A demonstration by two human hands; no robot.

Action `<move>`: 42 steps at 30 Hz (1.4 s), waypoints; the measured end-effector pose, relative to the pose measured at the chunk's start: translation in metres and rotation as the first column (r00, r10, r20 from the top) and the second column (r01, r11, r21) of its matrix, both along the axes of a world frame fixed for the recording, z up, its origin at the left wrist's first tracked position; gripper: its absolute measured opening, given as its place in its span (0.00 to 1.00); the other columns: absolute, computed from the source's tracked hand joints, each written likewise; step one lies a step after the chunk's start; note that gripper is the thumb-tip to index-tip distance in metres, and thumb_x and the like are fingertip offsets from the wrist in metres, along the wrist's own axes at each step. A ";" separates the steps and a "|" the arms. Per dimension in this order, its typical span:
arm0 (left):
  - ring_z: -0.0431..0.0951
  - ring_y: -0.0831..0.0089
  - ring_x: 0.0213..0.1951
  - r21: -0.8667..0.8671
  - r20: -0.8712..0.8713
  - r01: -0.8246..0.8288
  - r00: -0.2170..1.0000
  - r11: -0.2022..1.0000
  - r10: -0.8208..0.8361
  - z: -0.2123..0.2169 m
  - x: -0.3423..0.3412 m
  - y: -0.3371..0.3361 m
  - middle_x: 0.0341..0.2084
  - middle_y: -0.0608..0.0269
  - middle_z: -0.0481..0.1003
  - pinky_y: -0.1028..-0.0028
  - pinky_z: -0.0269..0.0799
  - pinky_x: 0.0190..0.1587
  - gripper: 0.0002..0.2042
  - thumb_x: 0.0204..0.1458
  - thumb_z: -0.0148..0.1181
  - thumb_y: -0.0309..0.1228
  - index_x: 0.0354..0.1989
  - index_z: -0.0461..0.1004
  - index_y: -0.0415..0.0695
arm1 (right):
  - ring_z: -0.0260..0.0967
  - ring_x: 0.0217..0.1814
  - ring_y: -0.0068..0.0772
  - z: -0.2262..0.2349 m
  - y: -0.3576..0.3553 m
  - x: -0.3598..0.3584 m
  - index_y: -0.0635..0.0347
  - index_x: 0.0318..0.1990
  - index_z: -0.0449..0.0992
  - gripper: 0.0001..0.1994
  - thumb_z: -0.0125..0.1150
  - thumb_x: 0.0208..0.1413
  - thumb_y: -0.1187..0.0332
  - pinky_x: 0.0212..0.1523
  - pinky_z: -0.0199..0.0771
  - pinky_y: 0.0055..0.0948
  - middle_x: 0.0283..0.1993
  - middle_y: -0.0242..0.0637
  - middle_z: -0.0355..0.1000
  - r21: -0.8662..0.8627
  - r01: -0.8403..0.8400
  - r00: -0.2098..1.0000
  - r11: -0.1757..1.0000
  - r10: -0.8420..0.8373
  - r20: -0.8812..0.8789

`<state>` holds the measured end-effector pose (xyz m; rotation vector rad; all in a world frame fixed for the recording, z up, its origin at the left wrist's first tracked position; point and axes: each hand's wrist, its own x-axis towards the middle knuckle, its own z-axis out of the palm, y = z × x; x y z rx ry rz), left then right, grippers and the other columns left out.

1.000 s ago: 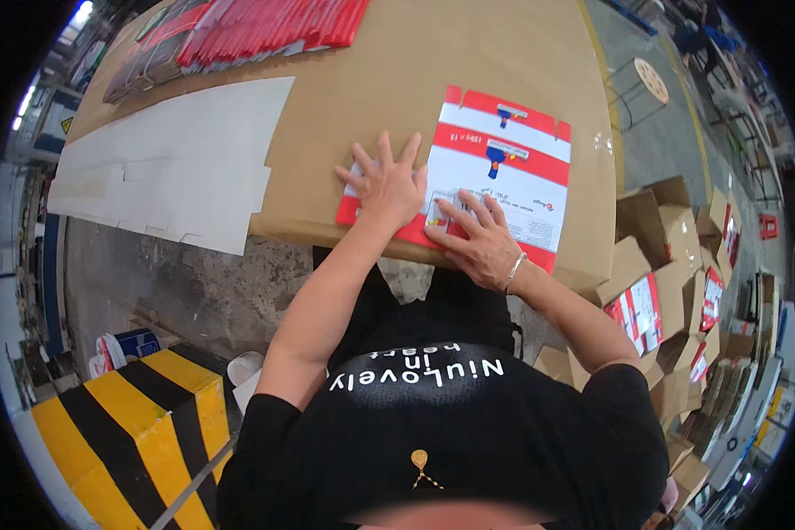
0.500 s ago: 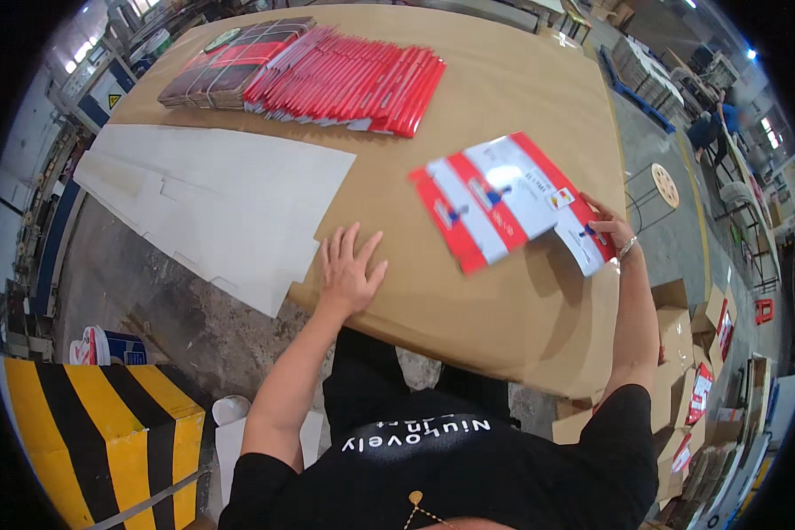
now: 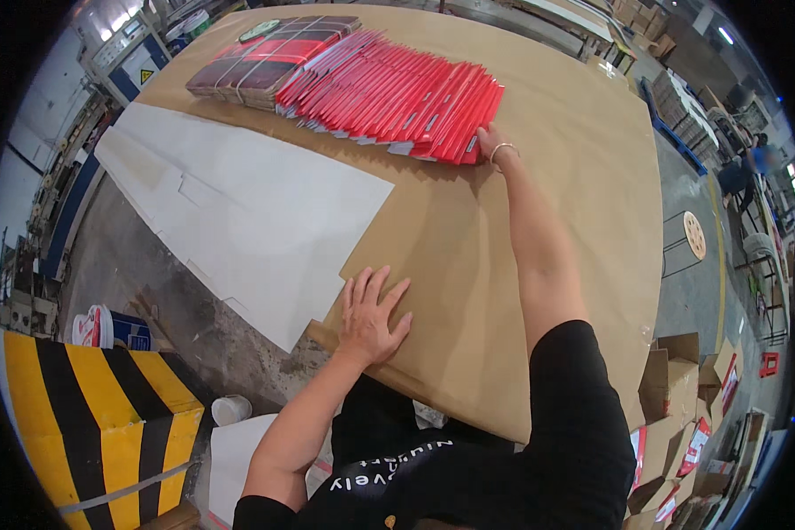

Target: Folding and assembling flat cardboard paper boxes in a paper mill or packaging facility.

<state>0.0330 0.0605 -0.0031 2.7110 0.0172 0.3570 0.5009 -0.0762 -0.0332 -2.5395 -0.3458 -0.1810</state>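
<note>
A fanned row of flat red-and-white printed cartons [image 3: 406,99] leans across the far part of the table. At its right end, my right hand [image 3: 493,147] is closed at the edge of the last carton, its fingertips partly hidden. My left hand [image 3: 373,320] lies palm down near the table's front edge, fingers spread, holding nothing. The brown paper-covered table [image 3: 583,168] is under both. Left of the row sits a strapped bundle of flat cartons [image 3: 269,66], with a small roundish green-and-white thing [image 3: 260,31] on top.
A large white sheet [image 3: 247,190] covers the table's left side and overhangs its edge. A yellow-and-black striped block [image 3: 106,415] stands at lower left. Open cardboard boxes [image 3: 671,389] stand at lower right, a round-topped stool [image 3: 694,236] beyond. Another person [image 3: 742,172] is far right.
My right hand has moved from the near right to the far row of cartons. The loose carton it held is out of view. My left hand stays flat on the table; the view has shifted.
</note>
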 end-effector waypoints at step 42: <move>0.77 0.58 0.41 -0.491 -0.186 0.238 0.911 0.838 -0.367 0.031 -0.052 -0.095 0.34 0.61 0.79 0.61 0.70 0.45 0.12 0.45 0.71 0.37 0.25 0.78 0.42 | 0.67 0.40 0.42 0.067 -0.281 -0.549 0.51 0.56 0.75 0.23 0.71 0.52 0.61 0.42 0.67 0.40 0.36 0.39 0.72 0.202 0.406 0.914 0.891 -0.392 -0.108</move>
